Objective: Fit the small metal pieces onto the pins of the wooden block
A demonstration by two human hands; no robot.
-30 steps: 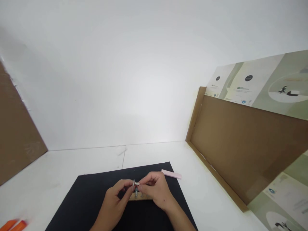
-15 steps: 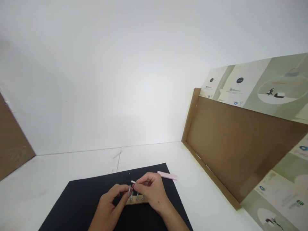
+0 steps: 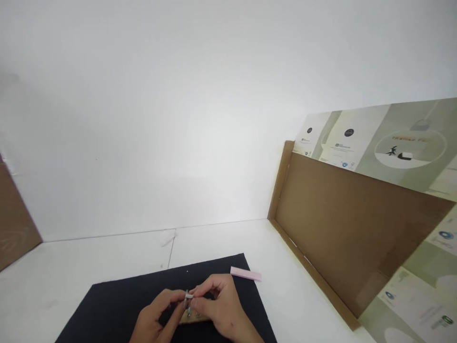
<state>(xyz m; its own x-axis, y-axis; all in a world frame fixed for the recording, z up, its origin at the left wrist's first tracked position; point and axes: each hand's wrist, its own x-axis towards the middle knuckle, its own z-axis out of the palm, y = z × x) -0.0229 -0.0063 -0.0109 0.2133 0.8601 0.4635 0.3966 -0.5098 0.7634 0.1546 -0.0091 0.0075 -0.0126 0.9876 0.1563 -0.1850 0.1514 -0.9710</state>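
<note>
Head camera — looks forward and down across white table (image 3: 221,243), from above, fairly close.

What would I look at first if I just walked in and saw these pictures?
You'd spot the left hand and right hand first, pinching a small metal piece over a wooden strip on a black mat. Next comes the pink strip at the mat's far corner. On the right stands a brown cardboard panel.
</note>
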